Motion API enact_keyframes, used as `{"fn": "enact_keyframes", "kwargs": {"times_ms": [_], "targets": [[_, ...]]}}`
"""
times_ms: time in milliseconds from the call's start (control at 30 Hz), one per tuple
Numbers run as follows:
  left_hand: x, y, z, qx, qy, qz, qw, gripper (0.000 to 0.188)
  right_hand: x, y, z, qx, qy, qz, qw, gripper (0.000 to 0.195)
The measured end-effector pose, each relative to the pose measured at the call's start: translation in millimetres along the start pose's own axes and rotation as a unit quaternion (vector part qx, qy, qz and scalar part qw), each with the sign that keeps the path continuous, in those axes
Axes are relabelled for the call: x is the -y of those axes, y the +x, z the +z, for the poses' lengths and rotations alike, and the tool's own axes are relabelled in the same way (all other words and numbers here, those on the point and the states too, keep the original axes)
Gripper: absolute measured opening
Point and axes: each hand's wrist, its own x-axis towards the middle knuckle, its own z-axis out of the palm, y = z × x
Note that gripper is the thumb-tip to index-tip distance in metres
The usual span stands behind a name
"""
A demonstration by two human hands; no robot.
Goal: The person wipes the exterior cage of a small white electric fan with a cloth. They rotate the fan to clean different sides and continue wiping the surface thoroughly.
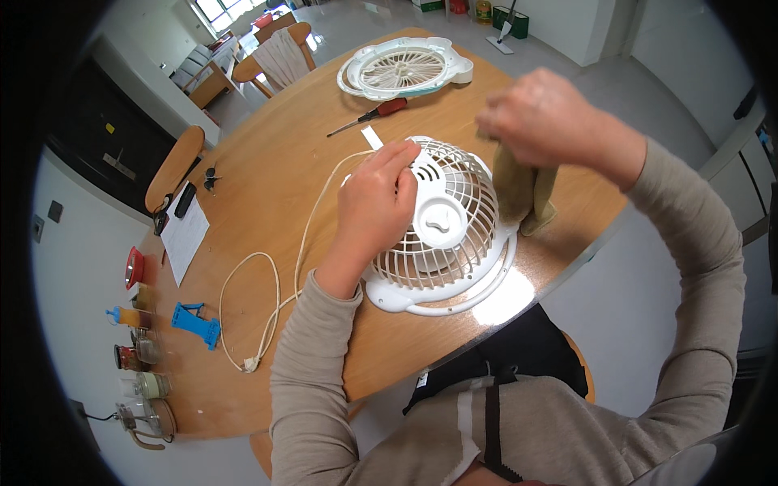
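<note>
A white electric fan body (440,222) with a wire-like plastic rear guard lies on the table, its control knob facing up. My left hand (380,203) grips the top of its motor housing, fingers curled over the far edge. In my right hand (541,121), raised at the fan's right side, is an olive-brown cloth (516,188) that hangs down beside the guard. The fan's cream power cord (276,310) loops to the left and ends in a plug (250,364). A detached white front grille (404,67) lies at the far end of the table.
A red-and-black screwdriver (371,115) lies between grille and fan. Leftward are a blue plastic stand (196,325), keys (210,178) and a paper sheet (184,234). Jars (151,385) and a glass kettle (146,419) line the wall. The table edge (583,258) curves past on the right.
</note>
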Motion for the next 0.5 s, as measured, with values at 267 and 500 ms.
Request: {"fn": "enact_keyframes", "kwargs": {"times_ms": [267,500], "targets": [[4.0,0.6,0.2,-0.015,-0.005,0.024,1.000,0.030,31.9,3.1,32.7,-0.007,0.001,-0.016,1.000,0.006],[4.0,-1.3,3.0,-0.027,0.004,0.024,0.999,0.031,29.6,4.2,17.9,-0.001,-0.026,-0.006,1.000,0.007]]}}
